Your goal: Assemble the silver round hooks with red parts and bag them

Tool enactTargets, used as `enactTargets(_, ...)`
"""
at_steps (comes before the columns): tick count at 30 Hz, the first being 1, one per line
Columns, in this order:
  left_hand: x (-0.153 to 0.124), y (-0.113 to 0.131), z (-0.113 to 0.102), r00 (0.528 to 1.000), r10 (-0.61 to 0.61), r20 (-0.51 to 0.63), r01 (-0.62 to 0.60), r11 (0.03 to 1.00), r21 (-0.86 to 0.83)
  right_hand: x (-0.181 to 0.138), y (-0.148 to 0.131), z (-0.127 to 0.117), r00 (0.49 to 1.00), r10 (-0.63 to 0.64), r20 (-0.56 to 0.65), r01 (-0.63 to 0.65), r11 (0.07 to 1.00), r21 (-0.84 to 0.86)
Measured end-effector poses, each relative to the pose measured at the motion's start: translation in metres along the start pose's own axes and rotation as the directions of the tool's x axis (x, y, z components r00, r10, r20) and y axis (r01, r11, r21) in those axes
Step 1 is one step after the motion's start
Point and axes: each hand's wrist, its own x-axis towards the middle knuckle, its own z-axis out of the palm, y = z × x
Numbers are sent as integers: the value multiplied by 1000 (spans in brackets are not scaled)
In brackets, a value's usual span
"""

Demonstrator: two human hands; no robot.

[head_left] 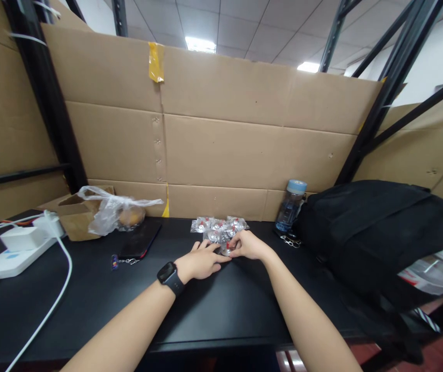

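Observation:
Several small clear plastic packets (218,225), each with a round silvery piece and a bit of red inside, lie clustered on the black table (205,305) near the cardboard wall. My right hand (249,245) pinches the nearest packet (226,251) at its right side; its fingertips partly cover it. From the left, my left hand (200,262) rests low over the table with fingers spread, its index fingertip touching or just beside that same packet. A dark watch (170,276) is on my left wrist. What exactly the packets contain is too small to tell.
On the left are a white power strip (15,261) with cables, a plastic bag (115,212) by a cardboard box (77,217), and a dark phone (139,242). A water bottle (290,206), glasses (290,241) and a black backpack (368,232) stand at right.

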Motion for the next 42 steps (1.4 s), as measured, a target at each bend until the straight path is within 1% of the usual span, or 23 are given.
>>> enactTargets(3,0,1,0,1000,13,-4,-13,1000,16,4,2,7,1000,-9,-29,9,1000,12)
enactTargets(6,-1,3,0,1000,1,7,-1,1000,20,7,1,15,994,-42,-100,38,998,-46)
enactTargets(9,-2,5,-1,1000,-9,-11,9,1000,-1,6,-4,18,985,-66,-161,32,977,-210)
enactTargets(12,-3,6,-2,1000,2,-9,-3,1000,-19,4,-13,17,972,-109,-208,13,909,-416)
enactTargets(14,-4,7,-3,1000,7,5,-7,1000,-15,4,-17,17,965,-159,-210,31,860,-509)
enactTargets(17,-4,6,-5,1000,6,8,-6,1000,-30,7,-21,20,953,-210,-217,44,807,-589)
enactTargets(20,-6,2,-8,1000,2,4,-1,998,-57,10,-22,25,940,-231,-253,30,791,-611)
enactTargets(22,-7,-2,-12,1000,16,0,-16,998,-63,10,-20,24,937,-228,-266,40,824,-566)
enactTargets(24,-7,-8,-16,998,55,-23,-56,995,-80,9,-16,18,944,-217,-248,87,891,-446)
enactTargets(25,-7,-11,-17,996,73,-54,-77,993,-91,7,-13,13,949,-214,-231,119,924,-364)
enactTargets(27,-4,-17,-18,985,70,-158,-85,992,-94,3,-5,1,957,-221,-188,184,964,-194)
enactTargets(29,0,-21,-15,962,35,-270,-56,996,-71,0,3,-9,962,-231,-145,218,971,-98)
enactTargets(31,5,-22,-11,944,26,-328,-45,998,-49,-1,9,-12,971,-224,-85,221,974,-43)
enactTargets(34,11,-22,-8,940,47,-337,-68,996,-51,1,12,-8,978,-205,27,204,978,44)
enactTargets(36,12,-21,-9,939,30,-342,-58,996,-72,3,11,-3,976,-208,64,202,975,87)
enactTargets(39,10,-23,-16,937,-15,-348,-29,992,-120,6,12,-3,977,-208,43,199,969,145)
enactTargets(42,9,-27,-21,925,-125,-358,51,976,-211,7,16,-4,992,-128,6,121,948,295)
